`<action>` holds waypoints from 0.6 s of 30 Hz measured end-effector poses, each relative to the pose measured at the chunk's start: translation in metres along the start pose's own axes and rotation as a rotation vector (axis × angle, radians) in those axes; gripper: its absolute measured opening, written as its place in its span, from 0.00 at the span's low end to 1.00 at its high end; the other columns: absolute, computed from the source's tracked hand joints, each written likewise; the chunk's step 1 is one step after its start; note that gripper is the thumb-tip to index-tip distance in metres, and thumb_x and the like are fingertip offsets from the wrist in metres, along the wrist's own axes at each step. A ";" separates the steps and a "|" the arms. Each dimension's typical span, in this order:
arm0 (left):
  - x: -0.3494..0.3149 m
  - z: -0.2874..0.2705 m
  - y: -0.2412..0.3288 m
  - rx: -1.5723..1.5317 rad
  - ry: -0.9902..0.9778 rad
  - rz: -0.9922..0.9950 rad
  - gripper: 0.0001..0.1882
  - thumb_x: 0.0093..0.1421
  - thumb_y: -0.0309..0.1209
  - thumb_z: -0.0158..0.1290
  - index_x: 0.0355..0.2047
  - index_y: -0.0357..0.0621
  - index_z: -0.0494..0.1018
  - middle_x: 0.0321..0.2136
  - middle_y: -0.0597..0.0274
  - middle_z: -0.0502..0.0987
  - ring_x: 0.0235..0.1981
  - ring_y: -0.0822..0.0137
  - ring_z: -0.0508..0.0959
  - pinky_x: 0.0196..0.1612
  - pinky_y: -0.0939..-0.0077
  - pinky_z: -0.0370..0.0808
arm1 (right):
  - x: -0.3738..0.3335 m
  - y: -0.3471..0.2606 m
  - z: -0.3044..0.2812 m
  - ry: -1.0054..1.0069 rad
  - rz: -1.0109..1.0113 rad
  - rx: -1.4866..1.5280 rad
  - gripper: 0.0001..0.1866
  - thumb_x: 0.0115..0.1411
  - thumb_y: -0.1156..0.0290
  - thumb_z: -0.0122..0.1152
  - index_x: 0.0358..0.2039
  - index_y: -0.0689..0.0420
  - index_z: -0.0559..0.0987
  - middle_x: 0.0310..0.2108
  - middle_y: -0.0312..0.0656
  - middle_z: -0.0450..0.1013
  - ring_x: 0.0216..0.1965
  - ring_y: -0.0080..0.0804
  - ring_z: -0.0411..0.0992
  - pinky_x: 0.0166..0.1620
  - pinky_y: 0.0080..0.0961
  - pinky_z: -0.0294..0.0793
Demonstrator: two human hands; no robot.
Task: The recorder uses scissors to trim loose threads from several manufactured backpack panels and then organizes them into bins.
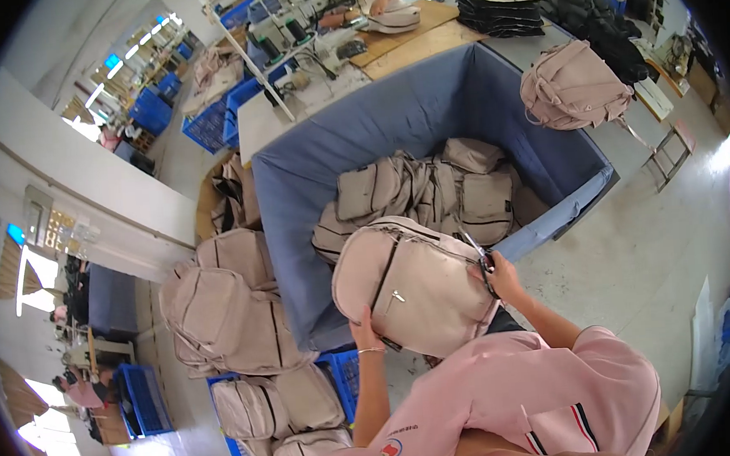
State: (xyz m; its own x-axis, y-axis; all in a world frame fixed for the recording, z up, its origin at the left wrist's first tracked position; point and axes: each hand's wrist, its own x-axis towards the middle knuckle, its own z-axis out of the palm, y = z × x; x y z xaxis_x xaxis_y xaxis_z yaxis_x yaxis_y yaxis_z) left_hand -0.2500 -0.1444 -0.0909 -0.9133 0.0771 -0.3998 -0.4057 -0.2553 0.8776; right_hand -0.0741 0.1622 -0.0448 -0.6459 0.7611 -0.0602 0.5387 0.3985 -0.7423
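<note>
I hold a beige backpack (pixel 423 287) in front of me, front side up, with dark zip lines across it. My left hand (pixel 364 327), with a thin bracelet at the wrist, grips the backpack's near lower edge. My right hand (pixel 504 276) is at the backpack's right side, closed on small scissors (pixel 477 248) whose metal tips point at the zip seam. The backpack hangs over the near rim of a big blue fabric bin (pixel 298 232).
Several more beige backpacks (pixel 430 191) lie inside the bin. A tall pile of backpacks (pixel 228 307) stands to the left over blue crates (pixel 341 380). One backpack (pixel 574 88) rests on the table at the upper right, beside black stacks (pixel 502 11). Sewing stations stand behind.
</note>
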 end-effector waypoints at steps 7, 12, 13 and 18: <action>-0.006 0.005 0.023 -0.171 -0.090 -0.216 0.34 0.54 0.38 0.66 0.57 0.36 0.67 0.53 0.56 0.73 0.51 0.62 0.75 0.53 0.65 0.74 | -0.008 -0.021 0.006 0.059 0.091 0.068 0.34 0.48 0.39 0.70 0.29 0.63 0.72 0.27 0.53 0.72 0.31 0.48 0.71 0.38 0.40 0.68; -0.043 0.021 0.062 -0.212 -0.191 -0.060 0.31 0.55 0.35 0.65 0.55 0.37 0.68 0.51 0.56 0.75 0.50 0.60 0.76 0.53 0.64 0.74 | -0.030 0.006 0.021 -0.072 0.222 0.454 0.32 0.47 0.41 0.71 0.27 0.62 0.74 0.23 0.40 0.69 0.28 0.28 0.66 0.34 0.31 0.67; -0.053 0.027 0.068 -0.187 -0.218 0.020 0.31 0.55 0.35 0.64 0.56 0.37 0.68 0.51 0.56 0.75 0.51 0.60 0.75 0.54 0.63 0.73 | -0.036 0.016 0.023 -0.100 0.258 0.634 0.33 0.46 0.40 0.72 0.25 0.61 0.74 0.22 0.39 0.68 0.27 0.27 0.66 0.33 0.31 0.67; -0.141 0.114 0.105 -0.157 -0.325 0.215 0.24 0.50 0.21 0.65 0.48 0.32 0.72 0.44 0.54 0.78 0.42 0.65 0.79 0.48 0.72 0.75 | -0.058 0.057 0.000 -0.020 0.422 1.006 0.28 0.50 0.45 0.73 0.30 0.58 0.73 0.25 0.34 0.69 0.26 0.22 0.66 0.30 0.25 0.68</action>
State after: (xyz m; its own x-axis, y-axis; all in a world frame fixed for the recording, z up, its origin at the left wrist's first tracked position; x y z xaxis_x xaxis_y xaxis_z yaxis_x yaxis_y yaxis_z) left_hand -0.1681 -0.0725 0.0881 -0.9502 0.2997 -0.0859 -0.2178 -0.4408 0.8708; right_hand -0.0059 0.1408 -0.0831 -0.5266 0.7258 -0.4426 0.0359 -0.5012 -0.8646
